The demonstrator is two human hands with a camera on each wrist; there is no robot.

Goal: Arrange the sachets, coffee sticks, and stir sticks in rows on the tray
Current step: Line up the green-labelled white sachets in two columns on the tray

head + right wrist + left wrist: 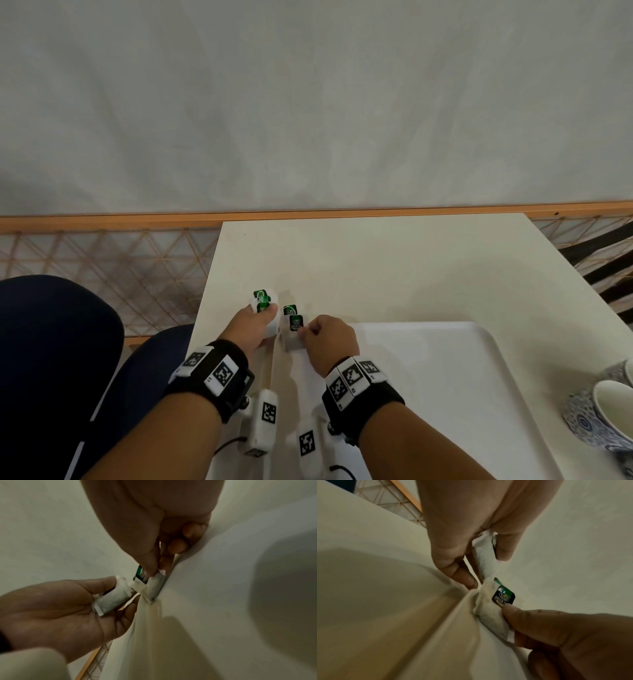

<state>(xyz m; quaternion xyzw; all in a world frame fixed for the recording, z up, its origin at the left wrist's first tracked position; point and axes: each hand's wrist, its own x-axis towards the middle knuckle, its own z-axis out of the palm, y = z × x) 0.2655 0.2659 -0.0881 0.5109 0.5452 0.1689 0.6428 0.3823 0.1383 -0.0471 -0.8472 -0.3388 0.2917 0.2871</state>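
Head view: a cream worktop (394,270) seen from above, both forearms reaching in from the near edge.
Chair: dark blue seat (51,342) at far left, beside the worktop.
Lattice panel: pale criss-cross screen (120,263) with an orange rail, behind the chair.
Left hand (251,327): grip closed on white tea sachets with green tags (262,301); thumb lies on top, fingers curl beneath. Held just off the tray's left rim.
Left wrist view: left hand (471,520) pinches its sachet (485,555) edge-on between thumb and fingers.
Right hand (330,337): grip closed on a second lot of green-tagged sachets (294,323), thumb pressed on a tag. These sit at the tray's far-left corner, just beside the left hand's lot.
Right wrist view: right hand (154,527) pinches its sachet (150,584) against the tray rim; left hand (60,608) alongside, palm up with a sachet (111,599) across its fingers.
Tray: white, rounded corners (445,377), on the near part of the worktop.
Wrist bands: black straps with printed square markers (219,373) on both wrists.
Cups: blue-patterned, white inside (603,411), at far right, touching the tray's right rim.
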